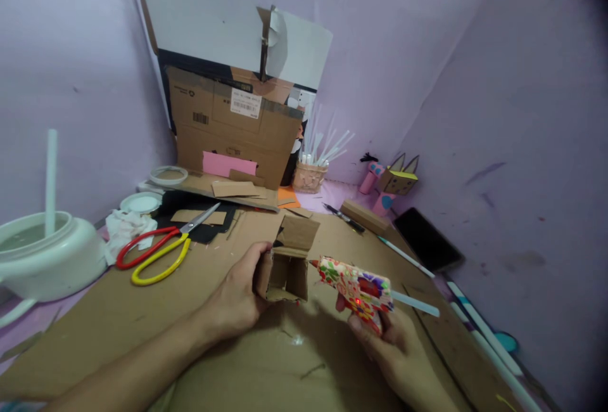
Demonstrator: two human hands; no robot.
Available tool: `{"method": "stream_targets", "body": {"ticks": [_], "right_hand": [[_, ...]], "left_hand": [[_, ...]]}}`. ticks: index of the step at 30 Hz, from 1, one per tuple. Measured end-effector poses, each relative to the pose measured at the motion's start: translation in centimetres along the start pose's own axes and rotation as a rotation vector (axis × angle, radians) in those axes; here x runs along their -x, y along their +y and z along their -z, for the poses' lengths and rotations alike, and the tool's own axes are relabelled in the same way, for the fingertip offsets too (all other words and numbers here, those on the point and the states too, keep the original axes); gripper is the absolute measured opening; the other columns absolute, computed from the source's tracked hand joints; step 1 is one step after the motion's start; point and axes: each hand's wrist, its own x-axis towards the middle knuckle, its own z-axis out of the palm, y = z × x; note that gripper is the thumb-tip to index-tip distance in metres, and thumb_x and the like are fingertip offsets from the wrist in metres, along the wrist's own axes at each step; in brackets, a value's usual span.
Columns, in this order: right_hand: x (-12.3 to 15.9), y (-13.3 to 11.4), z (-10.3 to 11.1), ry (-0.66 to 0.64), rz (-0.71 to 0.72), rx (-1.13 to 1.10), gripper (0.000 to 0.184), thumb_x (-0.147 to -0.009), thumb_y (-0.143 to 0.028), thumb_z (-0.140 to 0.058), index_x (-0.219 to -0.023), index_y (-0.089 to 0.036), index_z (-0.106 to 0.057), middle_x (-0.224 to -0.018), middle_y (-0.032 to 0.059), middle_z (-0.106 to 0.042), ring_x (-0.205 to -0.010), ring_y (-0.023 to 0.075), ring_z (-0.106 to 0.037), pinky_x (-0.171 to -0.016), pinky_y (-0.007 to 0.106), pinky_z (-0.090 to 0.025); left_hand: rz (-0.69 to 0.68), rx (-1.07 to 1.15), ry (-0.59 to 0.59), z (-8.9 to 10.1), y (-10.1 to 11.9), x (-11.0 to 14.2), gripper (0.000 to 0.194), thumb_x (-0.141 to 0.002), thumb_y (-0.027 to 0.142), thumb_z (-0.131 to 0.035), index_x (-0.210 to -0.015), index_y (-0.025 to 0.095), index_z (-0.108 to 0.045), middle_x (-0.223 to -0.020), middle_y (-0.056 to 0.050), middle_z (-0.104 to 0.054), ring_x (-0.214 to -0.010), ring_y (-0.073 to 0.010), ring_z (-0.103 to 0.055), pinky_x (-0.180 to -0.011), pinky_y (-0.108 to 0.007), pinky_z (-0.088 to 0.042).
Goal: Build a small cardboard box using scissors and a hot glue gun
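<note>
Cardboard box [287, 277], small, brown, open-flapped, gripped by left hand [244, 288]; right hand [392, 348] grasps glue gun [354, 285].

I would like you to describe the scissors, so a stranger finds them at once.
Start at the big cardboard box by the wall. Come down and left, toward the white pot. Right of the pot, blades over the black sheet, lie the scissors, set apart by one red handle and one yellow.

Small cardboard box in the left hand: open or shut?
Open: the small cardboard box's flap stands up, and its hollow inside shows.
</note>
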Motion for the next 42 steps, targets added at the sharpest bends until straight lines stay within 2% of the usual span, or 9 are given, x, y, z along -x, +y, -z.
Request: {"method": "stream_targets", "body": {"ticks": [8, 16, 22, 26, 30, 32, 42], "right_hand": [[0.1, -0.3, -0.2, 0.036, -0.006, 0.009, 0.027, -0.077, -0.042, -0.060, -0.084, -0.017, -0.066, -0.061, 0.0000, -0.052, -0.054, 0.0155, -0.052, -0.044, 0.023, -0.039], [0.2, -0.8, -0.4, 0.072, -0.040, -0.023, 0.026, -0.075, -0.043, -0.062, -0.080, -0.018, -0.067, -0.064, 0.0003, -0.056, -0.057, 0.0158, -0.052, -0.051, 0.025, -0.043], [0.2, -0.4, -0.3, 0.044, -0.041, -0.026, 0.026, -0.076, -0.042, -0.062, -0.081, -0.017, -0.066, -0.062, -0.0001, -0.053, -0.054, 0.0149, -0.051, -0.047, 0.024, -0.041], [0.2, -0.6, -0.5, 0.055, -0.049, -0.057, 0.026, -0.074, -0.042, -0.063, -0.078, -0.017, -0.066, -0.064, 0.0017, -0.057, -0.059, 0.0169, -0.055, -0.053, 0.026, -0.045], [0.4, -0.5, -0.7, 0.090, -0.076, -0.118, 0.026, -0.073, -0.043, -0.065, -0.078, -0.017, -0.066, -0.066, 0.0032, -0.062, -0.067, 0.0207, -0.061, -0.062, 0.030, -0.050], [0.4, -0.2, -0.7, 0.067, -0.068, -0.120, 0.027, -0.073, -0.044, -0.064, -0.077, -0.017, -0.066, -0.070, 0.0051, -0.065, -0.070, 0.0219, -0.062, -0.065, 0.030, -0.050], [0.5, 0.2, -0.5, 0.030, -0.084, -0.094, 0.029, -0.073, -0.044, -0.065, -0.079, -0.016, -0.067, -0.078, 0.0085, -0.069, -0.072, 0.0214, -0.063, -0.067, 0.028, -0.050]], "left_hand": [[0.005, -0.008, -0.011, 0.1, 0.4, -0.1, 0.065, -0.063, 0.026, -0.073, -0.118, 0.021, -0.040, -0.117, -0.009, -0.058, -0.106, -0.0252, -0.057, -0.090, -0.038, -0.047], [0.007, -0.053, 0.001, 0.0, -0.1, 0.0, 0.066, -0.063, 0.028, -0.074, -0.118, 0.020, -0.039, -0.117, -0.009, -0.058, -0.106, -0.0258, -0.057, -0.090, -0.037, -0.046], [-0.005, -0.034, 0.000, 0.0, 0.2, 0.0, 0.067, -0.062, 0.025, -0.074, -0.119, 0.020, -0.039, -0.119, -0.009, -0.058, -0.108, -0.0249, -0.056, -0.091, -0.034, -0.046], [0.023, -0.035, -0.004, 0.1, 0.5, -0.1, 0.067, -0.062, 0.026, -0.074, -0.119, 0.020, -0.040, -0.117, -0.008, -0.058, -0.107, -0.0247, -0.056, -0.090, -0.034, -0.046], [0.001, -0.032, -0.002, 0.2, 0.5, -0.1, 0.066, -0.063, 0.024, -0.073, -0.119, 0.019, -0.039, -0.116, -0.008, -0.059, -0.109, -0.0249, -0.055, -0.090, -0.034, -0.046], [-0.011, -0.026, -0.005, 0.1, 0.2, -0.1, 0.067, -0.062, 0.023, -0.073, -0.120, 0.020, -0.039, -0.117, -0.008, -0.058, -0.109, -0.0248, -0.056, -0.090, -0.034, -0.046], [-0.024, -0.013, 0.022, 0.0, -0.2, -0.1, 0.067, -0.061, 0.019, -0.072, -0.119, 0.020, -0.039, -0.118, -0.009, -0.058, -0.103, -0.0236, -0.058, -0.088, -0.034, -0.048]]}}
